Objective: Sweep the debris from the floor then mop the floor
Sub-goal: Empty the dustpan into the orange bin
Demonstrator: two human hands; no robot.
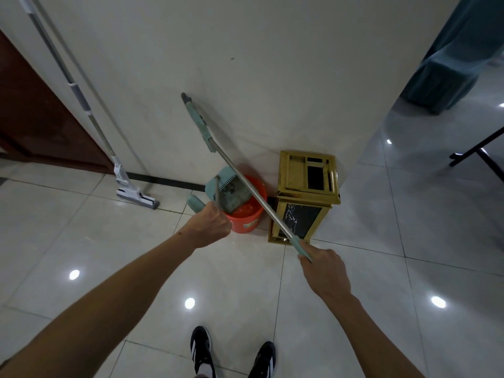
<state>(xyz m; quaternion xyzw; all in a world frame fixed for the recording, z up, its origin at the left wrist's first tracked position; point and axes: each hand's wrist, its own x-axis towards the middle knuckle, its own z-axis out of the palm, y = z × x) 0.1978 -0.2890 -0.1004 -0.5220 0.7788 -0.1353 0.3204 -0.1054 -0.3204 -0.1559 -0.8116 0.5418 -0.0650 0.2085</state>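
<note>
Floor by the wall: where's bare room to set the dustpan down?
Bare tiles lie between the mop head and the orange bucket, and in front of the shoes. Right of the gold bin is open too. Crowded: bucket and bin stand close together, dustpan over the bucket.

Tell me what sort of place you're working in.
Probably a hotel or office lobby or corridor: glossy tiled floor, a gold lobby-style litter bin by the wall, and a draped table beyond.
</note>
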